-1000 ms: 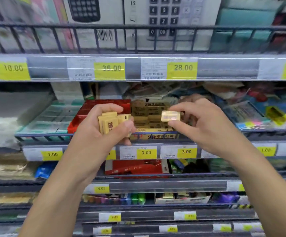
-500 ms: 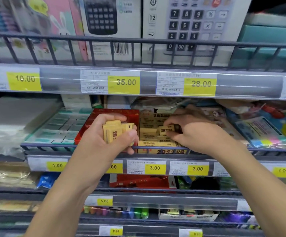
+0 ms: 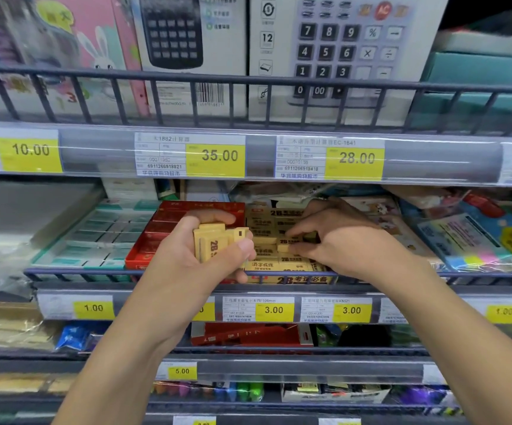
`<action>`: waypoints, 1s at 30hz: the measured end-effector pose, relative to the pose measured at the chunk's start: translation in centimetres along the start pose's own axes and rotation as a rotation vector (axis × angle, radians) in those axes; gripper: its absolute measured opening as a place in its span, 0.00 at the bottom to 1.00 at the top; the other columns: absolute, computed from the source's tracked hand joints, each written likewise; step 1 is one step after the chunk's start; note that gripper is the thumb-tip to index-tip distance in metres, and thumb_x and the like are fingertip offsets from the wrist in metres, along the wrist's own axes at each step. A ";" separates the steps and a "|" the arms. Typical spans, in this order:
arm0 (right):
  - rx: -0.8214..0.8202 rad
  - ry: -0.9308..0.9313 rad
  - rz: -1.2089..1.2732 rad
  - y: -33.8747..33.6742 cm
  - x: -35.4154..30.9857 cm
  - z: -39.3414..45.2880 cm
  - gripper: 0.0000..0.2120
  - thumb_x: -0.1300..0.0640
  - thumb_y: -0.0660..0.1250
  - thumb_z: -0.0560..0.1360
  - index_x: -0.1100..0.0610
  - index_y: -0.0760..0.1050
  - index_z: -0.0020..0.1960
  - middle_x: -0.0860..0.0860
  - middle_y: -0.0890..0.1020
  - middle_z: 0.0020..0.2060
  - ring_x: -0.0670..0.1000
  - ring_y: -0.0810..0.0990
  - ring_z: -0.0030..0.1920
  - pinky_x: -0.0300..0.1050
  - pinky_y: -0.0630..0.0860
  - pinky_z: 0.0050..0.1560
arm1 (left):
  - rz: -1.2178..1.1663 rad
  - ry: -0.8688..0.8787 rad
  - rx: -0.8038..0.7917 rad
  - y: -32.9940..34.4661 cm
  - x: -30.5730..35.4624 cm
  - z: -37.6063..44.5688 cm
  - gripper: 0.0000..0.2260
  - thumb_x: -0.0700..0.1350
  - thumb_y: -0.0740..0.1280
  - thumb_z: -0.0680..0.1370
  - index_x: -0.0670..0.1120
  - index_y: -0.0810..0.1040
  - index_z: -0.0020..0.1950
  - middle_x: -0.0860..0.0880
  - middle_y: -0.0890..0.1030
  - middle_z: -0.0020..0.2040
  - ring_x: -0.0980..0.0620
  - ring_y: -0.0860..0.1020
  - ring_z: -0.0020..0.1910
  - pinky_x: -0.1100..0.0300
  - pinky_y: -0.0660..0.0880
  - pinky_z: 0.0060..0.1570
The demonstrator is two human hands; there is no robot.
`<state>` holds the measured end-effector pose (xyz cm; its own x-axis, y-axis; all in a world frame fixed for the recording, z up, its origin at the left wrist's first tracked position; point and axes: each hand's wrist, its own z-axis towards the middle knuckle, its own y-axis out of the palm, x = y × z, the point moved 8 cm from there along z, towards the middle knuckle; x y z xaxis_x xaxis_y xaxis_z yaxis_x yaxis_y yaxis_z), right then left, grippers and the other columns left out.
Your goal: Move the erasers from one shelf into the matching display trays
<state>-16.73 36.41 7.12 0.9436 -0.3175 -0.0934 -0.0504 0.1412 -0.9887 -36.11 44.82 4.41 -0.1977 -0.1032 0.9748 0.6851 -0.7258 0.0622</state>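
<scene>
left hand (image 3: 199,256) is clamped around a small stack of yellow 2b erasers (image 3: 214,240), thumb across the front, held up just in front of the middle shelf's wire rail (image 3: 80,273), at the seam between the red tray and the yellow one. right hand (image 3: 334,240) is down inside the yellow display tray (image 3: 288,279), fingertips (image 3: 294,233) pinched together on one pale eraser (image 3: 283,247) that sits on or touches the packed rows; can't tell if it's fully seated. yellow tray is mostly full of matching yellow erasers (image 3: 267,231), printed 2b. red display tray (image 3: 144,256) is touching its left side, partly hidden by the left hand. left of that, a teal-and-white tray (image 3: 95,234) of boxed erasers. right of the yellow tray, packets of coloured sticky notes (image 3: 478,240), blurred. price strip (image 3: 273,311) under the shelf reads 1.00, 3.00, 3.00, 1.00. shelf above holds boxed calculators (image 3: 340,50) behind a rail, tags 10.00, 35.00, 28.00. lower shelves show a red box (image 3: 248,335) and coloured pens (image 3: 242,391), too soft to read.
</scene>
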 end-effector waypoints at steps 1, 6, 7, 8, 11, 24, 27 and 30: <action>0.026 -0.013 0.002 -0.3 -0.1 -0.3 0.18 0.36 0.65 0.76 0.38 0.76 0.65 0.43 0.74 0.59 0.50 0.69 0.63 0.49 0.71 0.63 | -0.007 -0.010 -0.010 0.2 0.0 0.0 0.14 0.54 0.81 0.72 0.59 0.82 0.54 0.48 0.88 0.54 0.44 0.87 0.48 0.59 0.83 0.49; 0.195 -0.284 0.467 -2.6 -4.0 -3.4 0.24 0.37 0.67 0.73 0.33 0.69 0.69 0.33 0.78 0.56 0.40 0.77 0.57 0.38 0.74 0.53 | -0.010 -0.050 -0.031 0.9 0.1 -0.2 0.20 0.52 0.79 0.73 0.48 0.78 0.60 0.46 0.88 0.51 0.43 0.86 0.48 0.51 0.80 0.52; 0.212 -0.368 0.513 -2.8 -5.1 -4.0 0.25 0.40 0.70 0.74 0.35 0.70 0.69 0.34 0.78 0.55 0.42 0.77 0.57 0.36 0.74 0.54 | -0.033 -0.050 -0.037 1.0 0.2 -0.2 0.19 0.51 0.80 0.73 0.47 0.79 0.59 0.46 0.88 0.50 0.42 0.86 0.48 0.52 0.81 0.50; 0.238 -0.430 0.531 -2.8 -6.0 -4.4 0.24 0.43 0.71 0.74 0.38 0.72 0.70 0.35 0.78 0.55 0.44 0.77 0.57 0.35 0.73 0.55 | -0.064 -0.050 -0.041 1.1 0.3 -0.3 0.18 0.50 0.80 0.72 0.47 0.80 0.57 0.45 0.88 0.48 0.42 0.86 0.48 0.55 0.82 0.47; 0.336 -0.468 0.552 -3.0 -6.9 -4.7 0.22 0.49 0.72 0.76 0.44 0.75 0.69 0.39 0.77 0.55 0.44 0.76 0.57 0.34 0.71 0.55 | -0.163 -0.050 -0.035 1.2 0.7 -0.3 0.20 0.49 0.81 0.71 0.43 0.79 0.56 0.46 0.86 0.44 0.46 0.86 0.46 0.60 0.82 0.42; 0.023 -0.406 1.849 -0.5 -6.5 -3.8 0.15 0.63 0.65 0.75 0.64 0.79 0.61 0.64 0.83 0.55 0.55 0.81 0.45 0.46 0.78 0.43 | -0.229 -0.051 0.000 0.7 0.8 -0.7 0.22 0.50 0.79 0.69 0.42 0.78 0.57 0.40 0.85 0.46 0.47 0.81 0.42 0.62 0.77 0.35; -0.051 -0.390 1.910 -0.1 -6.7 -3.9 0.17 0.61 0.64 0.75 0.64 0.79 0.63 0.63 0.82 0.57 0.53 0.80 0.46 0.44 0.78 0.44 | -0.205 -0.042 -0.015 1.1 1.1 -0.7 0.22 0.49 0.80 0.70 0.42 0.78 0.58 0.42 0.85 0.45 0.48 0.81 0.41 0.62 0.77 0.35; -0.050 -0.375 1.861 0.3 -6.6 -4.1 0.17 0.62 0.64 0.78 0.64 0.78 0.65 0.61 0.81 0.50 0.53 0.78 0.44 0.43 0.77 0.46 | -0.201 -0.044 -0.007 1.5 1.3 -0.8 0.23 0.48 0.79 0.70 0.41 0.77 0.60 0.42 0.85 0.44 0.48 0.81 0.41 0.62 0.76 0.33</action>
<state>-24.28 34.71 7.01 -0.3005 0.3773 -0.8760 -0.9471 -0.0093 0.3209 -35.91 43.09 5.61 -0.2987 0.0741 0.9514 0.6299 -0.7336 0.2549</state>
